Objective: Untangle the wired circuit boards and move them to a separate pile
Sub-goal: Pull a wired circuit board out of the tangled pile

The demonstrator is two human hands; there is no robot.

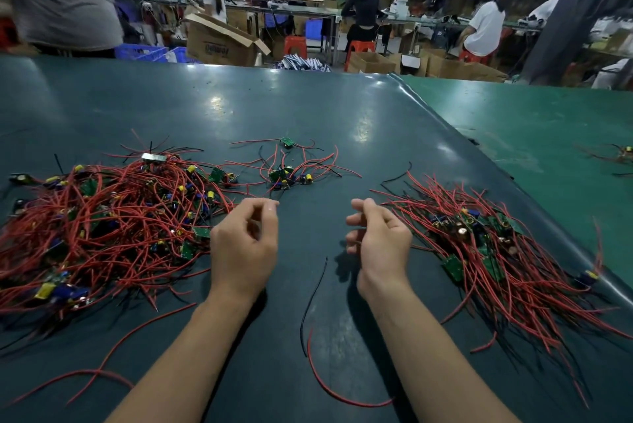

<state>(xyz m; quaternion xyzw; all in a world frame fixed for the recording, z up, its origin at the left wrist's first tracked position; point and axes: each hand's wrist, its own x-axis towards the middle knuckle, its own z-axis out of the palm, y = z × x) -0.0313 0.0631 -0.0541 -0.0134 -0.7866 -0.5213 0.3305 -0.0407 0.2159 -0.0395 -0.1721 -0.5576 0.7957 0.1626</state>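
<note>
On the dark green surface (212, 107):
Left heap: tangled circuit boards (102, 217), red wires, beside the left hand.
Centre back: small cluster (287, 176), apart.
Left hand (245, 244): fingers loosely curled, holding nothing.
Right hand (380, 241): fingers loosely curled, holding nothing.
Front centre: loose wires (313, 302).
Right heap: separate pile (496, 244), wires fanned outward.

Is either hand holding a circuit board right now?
No, the left hand and right hand hover with loosely curled fingers, holding nothing.
</note>
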